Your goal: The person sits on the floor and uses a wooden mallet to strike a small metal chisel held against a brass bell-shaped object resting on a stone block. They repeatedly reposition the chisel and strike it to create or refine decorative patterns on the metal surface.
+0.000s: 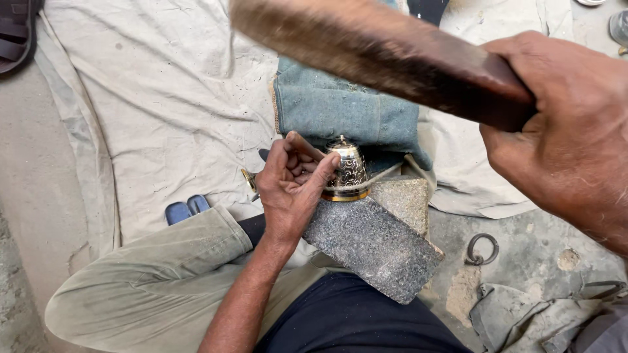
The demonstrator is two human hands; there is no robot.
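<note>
The left hand [291, 186] clamped a small engraved brass bell [347, 171] on the speckled grey stone block [376, 245], while the right hand [562, 131], at two o'clock, gripped a raised dark wooden mallet [379, 55]. A sound blow would need fingers kept clear and the bell steadied; folded blue cloth [340, 108] lay at twelve.

You sit on a pale canvas sheet [163, 98] spread over the dusty ground. A folded blue-grey cloth [340, 111] lies ahead of you. A metal ring [482, 249] rests on bare floor at right. Two blue handle tips [186, 209] show beside your knee. A sandal [16, 33] lies top left.
</note>
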